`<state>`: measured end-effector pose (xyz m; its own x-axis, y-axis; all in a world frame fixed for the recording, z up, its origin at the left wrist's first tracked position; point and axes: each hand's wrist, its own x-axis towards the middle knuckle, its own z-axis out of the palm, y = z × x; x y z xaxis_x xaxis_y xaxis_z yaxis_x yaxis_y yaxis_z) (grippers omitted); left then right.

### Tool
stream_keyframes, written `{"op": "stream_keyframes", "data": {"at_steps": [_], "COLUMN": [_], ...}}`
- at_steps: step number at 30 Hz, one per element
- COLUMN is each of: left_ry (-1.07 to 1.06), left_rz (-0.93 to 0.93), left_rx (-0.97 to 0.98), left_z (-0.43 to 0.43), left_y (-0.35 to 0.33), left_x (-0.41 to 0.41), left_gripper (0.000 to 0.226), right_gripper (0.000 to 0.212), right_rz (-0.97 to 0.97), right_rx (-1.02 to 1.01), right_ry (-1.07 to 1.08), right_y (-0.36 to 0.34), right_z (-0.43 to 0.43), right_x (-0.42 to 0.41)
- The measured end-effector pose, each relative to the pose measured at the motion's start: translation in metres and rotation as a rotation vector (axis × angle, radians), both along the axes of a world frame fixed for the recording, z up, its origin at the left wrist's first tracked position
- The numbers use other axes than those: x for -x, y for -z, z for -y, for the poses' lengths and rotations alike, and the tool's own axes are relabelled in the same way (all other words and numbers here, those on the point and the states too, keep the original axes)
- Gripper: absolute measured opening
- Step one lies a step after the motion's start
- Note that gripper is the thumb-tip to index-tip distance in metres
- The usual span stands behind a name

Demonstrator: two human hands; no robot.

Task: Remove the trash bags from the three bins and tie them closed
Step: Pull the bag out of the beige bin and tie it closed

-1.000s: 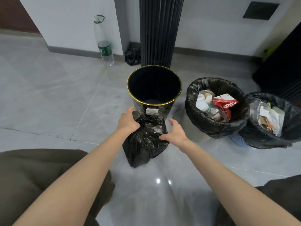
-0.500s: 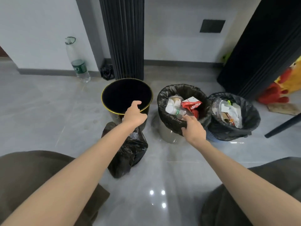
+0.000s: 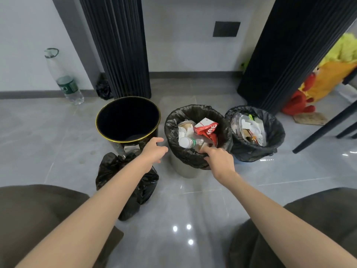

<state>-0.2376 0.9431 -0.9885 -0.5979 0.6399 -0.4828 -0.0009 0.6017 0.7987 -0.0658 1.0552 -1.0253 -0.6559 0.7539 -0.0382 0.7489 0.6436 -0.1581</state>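
Three bins stand in a row on the floor. The left black bin [image 3: 108, 130] with a gold rim holds no bag. A tied black trash bag [image 3: 110, 171] lies in front of it, partly under my left forearm. The middle bin [image 3: 181, 167] is lined with a black bag [image 3: 173, 120] full of bottles, cups and a red wrapper. The right bin's black bag [image 3: 274, 136] holds paper waste. My left hand [image 3: 154, 151] hovers open between the left and middle bins. My right hand [image 3: 218, 159] grips the near rim of the middle bag.
A plastic water bottle [image 3: 66, 84] stands by the wall at the back left, a small black bag [image 3: 103, 89] next to a dark ribbed column [image 3: 119, 45]. Another dark column [image 3: 289, 55], a yellow and red plush toy [image 3: 328, 78] and dark chair legs [image 3: 324, 128] are on the right.
My left hand let go of the tied bag and moved right towards the middle bin. My right hand reached the middle bag's near rim and closed on it. The view shifted right.
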Motion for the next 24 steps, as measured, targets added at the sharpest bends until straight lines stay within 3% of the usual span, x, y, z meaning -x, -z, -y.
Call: {"op": "stream_keyframes", "data": {"at_steps": [5, 11, 13, 18, 21, 24], "left_ry": [-0.022, -0.045, -0.09, -0.267, -0.338, -0.362], "left_rz": [0.12, 0.257, 0.357, 0.609, 0.725, 0.818], "left_rx": [0.027, 0.089, 0.081, 0.001, -0.049, -0.053], "left_z": [0.012, 0.032, 0.034, 0.03, 0.022, 0.016], "left_y": [0.007, 0.015, 0.018, 0.03, 0.039, 0.05], "left_x": [-0.026, -0.035, -0.036, -0.039, -0.04, -0.044], "left_gripper": [0.047, 0.045, 0.046, 0.05, 0.045, 0.039], "right_gripper": [0.028, 0.034, 0.034, 0.022, 0.029, 0.037], "right_rz": [-0.045, -0.076, -0.231, -0.799, -0.995, -1.054], "right_rx": [0.127, 0.256, 0.349, 0.509, 0.891, 1.333], "right_ry": [-0.079, -0.007, 0.157, 0.8, 1.059, 1.173], "right_y": [0.002, -0.007, -0.01, -0.005, 0.007, 0.024], "right_z": [0.011, 0.014, 0.016, 0.014, 0.006, 0.005], "right_x": [-0.032, -0.07, -0.078, -0.083, -0.085, -0.089]}}
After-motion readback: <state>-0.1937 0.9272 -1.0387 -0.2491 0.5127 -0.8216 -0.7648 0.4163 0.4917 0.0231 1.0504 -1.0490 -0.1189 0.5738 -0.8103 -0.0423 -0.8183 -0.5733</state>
